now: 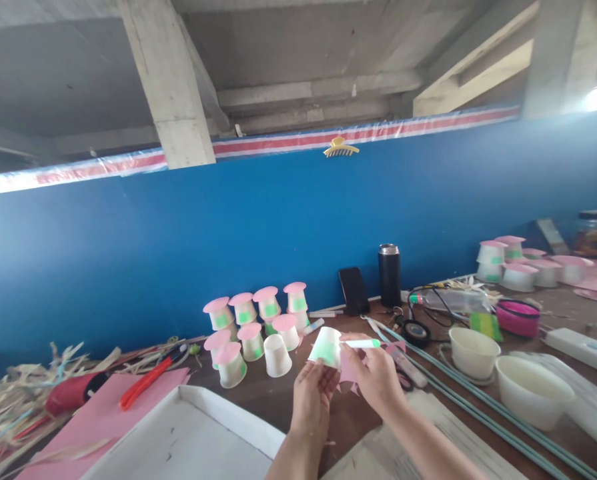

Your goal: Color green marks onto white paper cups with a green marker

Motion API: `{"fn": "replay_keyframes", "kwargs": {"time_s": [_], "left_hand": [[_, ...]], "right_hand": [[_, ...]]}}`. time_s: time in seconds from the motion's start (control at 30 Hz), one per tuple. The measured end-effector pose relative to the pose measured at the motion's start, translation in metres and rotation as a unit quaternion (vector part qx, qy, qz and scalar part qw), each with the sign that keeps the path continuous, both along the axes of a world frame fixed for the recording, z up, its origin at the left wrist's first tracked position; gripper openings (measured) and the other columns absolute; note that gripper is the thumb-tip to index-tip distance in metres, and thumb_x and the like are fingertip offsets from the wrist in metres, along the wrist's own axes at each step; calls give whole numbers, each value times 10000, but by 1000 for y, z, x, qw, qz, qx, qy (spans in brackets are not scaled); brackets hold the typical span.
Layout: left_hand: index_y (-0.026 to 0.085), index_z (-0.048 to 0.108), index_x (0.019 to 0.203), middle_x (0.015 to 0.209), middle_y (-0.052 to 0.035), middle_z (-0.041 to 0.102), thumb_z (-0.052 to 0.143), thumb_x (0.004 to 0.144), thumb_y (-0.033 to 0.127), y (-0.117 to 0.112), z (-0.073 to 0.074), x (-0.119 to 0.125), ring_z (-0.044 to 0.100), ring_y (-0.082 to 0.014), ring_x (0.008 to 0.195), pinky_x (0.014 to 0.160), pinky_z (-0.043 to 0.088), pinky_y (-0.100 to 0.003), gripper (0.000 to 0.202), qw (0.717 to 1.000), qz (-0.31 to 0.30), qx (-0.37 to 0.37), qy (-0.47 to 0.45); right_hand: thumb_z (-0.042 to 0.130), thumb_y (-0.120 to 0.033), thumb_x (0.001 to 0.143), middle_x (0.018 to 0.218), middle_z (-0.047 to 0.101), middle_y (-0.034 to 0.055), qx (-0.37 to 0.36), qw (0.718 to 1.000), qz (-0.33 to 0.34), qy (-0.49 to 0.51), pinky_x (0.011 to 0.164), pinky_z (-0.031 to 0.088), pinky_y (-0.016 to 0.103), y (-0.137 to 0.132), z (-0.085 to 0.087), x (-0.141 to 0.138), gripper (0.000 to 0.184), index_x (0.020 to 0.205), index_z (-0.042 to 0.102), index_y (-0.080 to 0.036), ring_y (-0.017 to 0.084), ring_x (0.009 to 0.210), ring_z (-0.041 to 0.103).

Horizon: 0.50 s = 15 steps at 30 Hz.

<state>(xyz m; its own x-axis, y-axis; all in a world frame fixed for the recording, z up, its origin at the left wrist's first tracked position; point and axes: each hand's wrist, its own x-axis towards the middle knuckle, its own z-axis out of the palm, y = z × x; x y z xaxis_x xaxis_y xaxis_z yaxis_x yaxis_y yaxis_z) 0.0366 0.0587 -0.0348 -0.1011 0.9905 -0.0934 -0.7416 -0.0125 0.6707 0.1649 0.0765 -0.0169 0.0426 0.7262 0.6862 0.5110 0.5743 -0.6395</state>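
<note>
My left hand [312, 393] pinches a white paper cup [325, 347] with a green patch on its side, held tilted above the brown table [273, 400]. My right hand [373, 373] grips a white marker with a green tip [362, 344] laid against the cup's rim; a pink paper piece [347, 370] shows under its fingers. Just left of the hands stands a group of upturned white cups with pink tops and green patches [255, 323], plus one plain white cup [277, 355].
A white tray [188, 440] lies front left, beside pink paper [103, 413], red pliers [145, 383] and dried straw [13, 407]. White bowls [498, 373], a pink bowl [517, 317], more cups [513, 267], a black flask [389, 275] and a phone [354, 291] stand against the blue wall [228, 227].
</note>
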Motion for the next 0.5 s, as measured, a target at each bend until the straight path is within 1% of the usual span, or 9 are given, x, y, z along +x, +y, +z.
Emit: {"fn": "replay_keyframes", "kwargs": {"time_s": [0.07,0.13,0.2,0.27,0.4,0.5], "left_hand": [[101,631,782,717,-69,660,707,677,166,1,0,0,641,-140,663,685,539,-270,144,1000,1,0,-4],[101,629,782,718,-69,661,702,679,159,1,0,0,642,-141,660,681,539,-270,139,1000,-2,-1,-6],[100,631,784,704,-64,658,700,677,153,1,1,0,639,-136,640,664,538,-263,139,1000,-1,-4,-3],[97,635,797,706,-65,659,698,680,155,1,1,0,636,-131,630,655,537,-258,144,1000,-1,-3,2],[94,638,831,770,-89,673,686,694,156,1,1,-1,652,-149,695,692,535,-269,157,1000,-5,-1,5],[101,635,828,773,-90,672,687,696,162,1,0,-1,655,-159,712,699,533,-275,154,1000,-8,-3,5]], "right_hand": [[486,-378,857,845,684,74,-9,1000,-7,-4,695,474,278,0,-2,-1,257,883,648,-180,182,743,621],[486,-376,857,816,678,75,-5,1000,-14,-4,701,470,284,1,-3,-2,254,862,643,-177,187,750,617],[474,-352,865,856,678,78,12,1000,-8,0,742,463,289,2,-4,-2,235,873,635,-180,189,804,614],[467,-332,870,905,675,75,18,1000,4,3,759,458,288,3,-4,-3,217,894,626,-188,182,814,610],[475,-364,866,857,669,71,-9,1000,4,12,715,460,285,2,-4,-2,230,863,621,-186,177,743,601],[467,-363,870,865,664,76,-6,1000,3,17,737,455,290,2,-3,-2,232,872,614,-183,188,794,603]]}}
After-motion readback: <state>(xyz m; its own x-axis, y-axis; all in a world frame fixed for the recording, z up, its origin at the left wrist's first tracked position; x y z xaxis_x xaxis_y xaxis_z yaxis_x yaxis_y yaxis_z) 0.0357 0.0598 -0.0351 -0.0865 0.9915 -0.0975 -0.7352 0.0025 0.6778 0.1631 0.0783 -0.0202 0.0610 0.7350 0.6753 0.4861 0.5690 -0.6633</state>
